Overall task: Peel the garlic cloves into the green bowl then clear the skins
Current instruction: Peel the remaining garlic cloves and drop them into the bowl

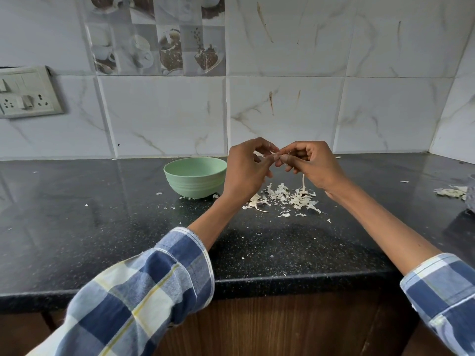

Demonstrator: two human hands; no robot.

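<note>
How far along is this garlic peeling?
Well underway: a heap of papery white garlic skins lies on the black speckled counter. The left hand and right hand pinch something small together, hidden by fingers. The pale green bowl's contents aren't visible. Skins remain uncleared.

Pale green bowl (195, 177); black speckled counter (102, 227); off-white skins (282, 197); blue, white and yellow checked sleeves (144, 291).
</note>
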